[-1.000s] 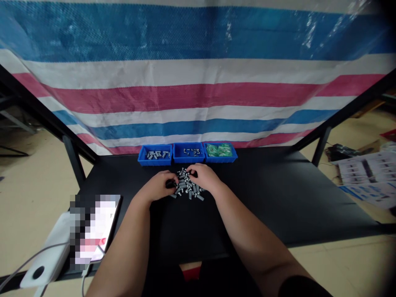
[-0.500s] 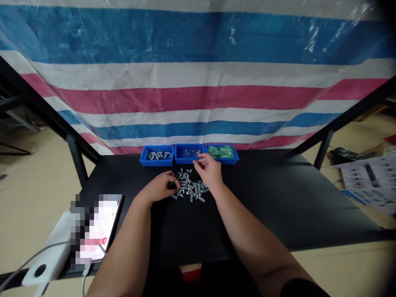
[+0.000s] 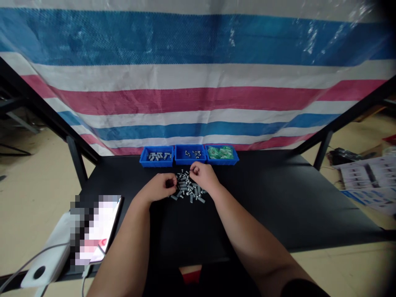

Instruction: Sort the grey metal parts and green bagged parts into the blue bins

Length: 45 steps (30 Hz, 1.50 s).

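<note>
A loose pile of small metal screws and grey cylindrical pieces (image 3: 193, 190) lies on the black table. At the pile's left edge is my left hand (image 3: 162, 186), its fingers curled and thumb near the fingertips; anything between them is too small to make out. My right hand (image 3: 202, 175) touches the pile's upper right side with fingers pinched, their contents hidden. Behind the pile stand three blue trays: the left tray (image 3: 157, 163) holds grey pieces, the middle tray (image 3: 189, 161) holds a few small screws, and the right tray (image 3: 236, 159) holds green-and-clear packets.
On the table's left lie a phone with a lit screen (image 3: 103, 227) and a white power bank (image 3: 49, 255) with cables. A striped plastic sheet (image 3: 198, 99) hangs behind the trays. Black frame bars slope down on both sides of the black table (image 3: 278, 198).
My right hand has moved from the middle tray's front edge down to the pile, its fingers now closed together. More small screws show in the middle tray. My left hand has shifted slightly left.
</note>
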Motion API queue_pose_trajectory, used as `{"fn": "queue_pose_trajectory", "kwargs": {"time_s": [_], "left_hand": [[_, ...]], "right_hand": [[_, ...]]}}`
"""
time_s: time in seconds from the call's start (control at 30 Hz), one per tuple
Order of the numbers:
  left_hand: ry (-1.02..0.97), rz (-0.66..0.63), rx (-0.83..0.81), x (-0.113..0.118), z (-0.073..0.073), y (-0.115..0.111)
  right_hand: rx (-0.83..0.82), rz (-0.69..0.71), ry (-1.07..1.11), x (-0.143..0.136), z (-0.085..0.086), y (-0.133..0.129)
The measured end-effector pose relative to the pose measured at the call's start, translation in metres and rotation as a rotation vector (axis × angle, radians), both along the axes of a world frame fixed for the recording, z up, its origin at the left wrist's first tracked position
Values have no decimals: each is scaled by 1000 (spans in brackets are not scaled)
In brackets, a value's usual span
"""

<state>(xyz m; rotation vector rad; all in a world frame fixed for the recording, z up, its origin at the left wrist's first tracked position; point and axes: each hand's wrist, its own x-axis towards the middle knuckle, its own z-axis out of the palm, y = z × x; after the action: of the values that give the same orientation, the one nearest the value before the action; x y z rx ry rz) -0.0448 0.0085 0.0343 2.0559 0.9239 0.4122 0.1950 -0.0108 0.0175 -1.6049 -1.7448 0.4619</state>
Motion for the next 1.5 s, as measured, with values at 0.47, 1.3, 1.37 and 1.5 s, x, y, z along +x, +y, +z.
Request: {"fn": "queue_pose_trajectory", "kwargs": {"time_s": [0.47, 1.3, 1.37, 1.5], "left_hand": [[-258, 162, 50, 11, -3, 0], [32, 177, 302, 8, -16, 9], [29, 175, 330, 9, -18, 9], [58, 156, 356, 13, -22, 9]], "right_hand": [[-98, 416, 375, -12, 5, -16], [-53, 175, -134, 1, -10, 3], [44, 123, -16, 0, -10, 5], [314, -66, 255, 0, -6, 7]]}}
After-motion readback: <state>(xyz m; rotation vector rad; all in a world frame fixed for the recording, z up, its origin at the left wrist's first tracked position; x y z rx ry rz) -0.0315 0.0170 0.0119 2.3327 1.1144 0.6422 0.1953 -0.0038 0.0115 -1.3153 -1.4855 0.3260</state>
